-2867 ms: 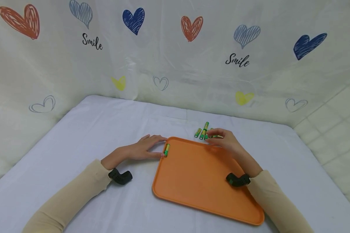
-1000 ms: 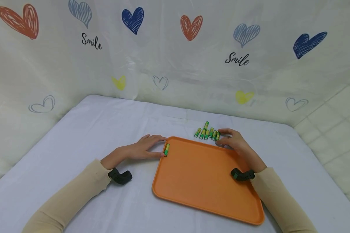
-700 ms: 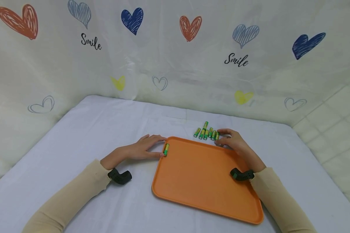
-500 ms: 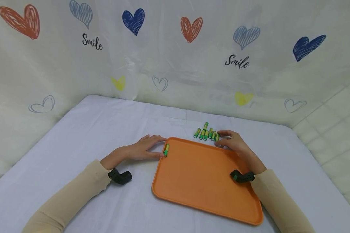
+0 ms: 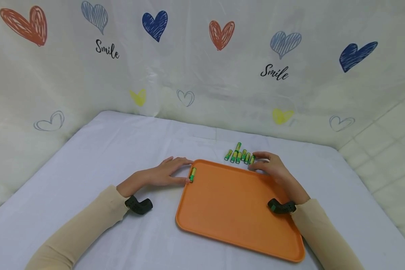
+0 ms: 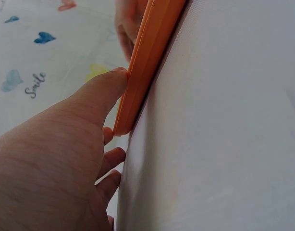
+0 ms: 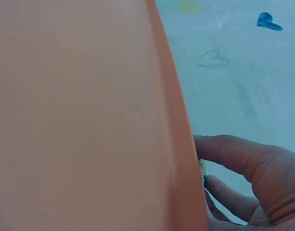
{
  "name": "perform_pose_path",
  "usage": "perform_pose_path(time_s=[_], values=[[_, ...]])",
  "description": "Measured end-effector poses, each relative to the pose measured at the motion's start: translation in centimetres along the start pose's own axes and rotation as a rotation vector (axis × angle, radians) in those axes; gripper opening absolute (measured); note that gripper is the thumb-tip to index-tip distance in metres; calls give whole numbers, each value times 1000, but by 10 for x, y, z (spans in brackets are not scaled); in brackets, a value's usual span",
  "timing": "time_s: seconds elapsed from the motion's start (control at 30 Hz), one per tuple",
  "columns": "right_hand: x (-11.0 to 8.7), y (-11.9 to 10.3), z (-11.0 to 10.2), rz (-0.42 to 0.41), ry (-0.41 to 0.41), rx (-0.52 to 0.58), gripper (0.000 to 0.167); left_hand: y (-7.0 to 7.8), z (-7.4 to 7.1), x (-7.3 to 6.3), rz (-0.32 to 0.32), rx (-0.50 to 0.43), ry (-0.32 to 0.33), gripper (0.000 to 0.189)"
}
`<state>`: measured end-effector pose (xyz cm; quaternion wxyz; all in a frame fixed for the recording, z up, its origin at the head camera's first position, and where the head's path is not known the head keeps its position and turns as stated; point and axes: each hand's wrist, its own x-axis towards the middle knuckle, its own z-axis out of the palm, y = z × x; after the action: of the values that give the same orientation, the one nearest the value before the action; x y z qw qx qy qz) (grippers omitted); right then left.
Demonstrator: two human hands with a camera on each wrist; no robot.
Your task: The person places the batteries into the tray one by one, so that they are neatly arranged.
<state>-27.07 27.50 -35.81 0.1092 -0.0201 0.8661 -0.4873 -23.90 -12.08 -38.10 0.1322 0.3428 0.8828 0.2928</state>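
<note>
The orange tray (image 5: 236, 213) lies flat on the white-covered counter (image 5: 155, 240) and holds a single battery (image 5: 192, 175), green and yellow, lying just inside its left rim near the far left corner. The left hand (image 5: 162, 176) has its thumb and index finger spread apart against that corner, the thumb at the rim just beside this battery; whether it touches the battery I cannot tell. Beyond the far rim lies a cluster of six batteries (image 5: 238, 157), outside the tray. At its right end, the fingers of the right hand (image 5: 271, 165) pinch another battery (image 5: 251, 160) between thumb and fingertip.
</note>
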Motion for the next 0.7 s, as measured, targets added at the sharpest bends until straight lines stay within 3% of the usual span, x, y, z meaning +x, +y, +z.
perform_pose_path(time_s=[0.7], values=[[-14,-20,12,-100,-89,55,62,-1,-1,-2,-10,-3,-3,70]])
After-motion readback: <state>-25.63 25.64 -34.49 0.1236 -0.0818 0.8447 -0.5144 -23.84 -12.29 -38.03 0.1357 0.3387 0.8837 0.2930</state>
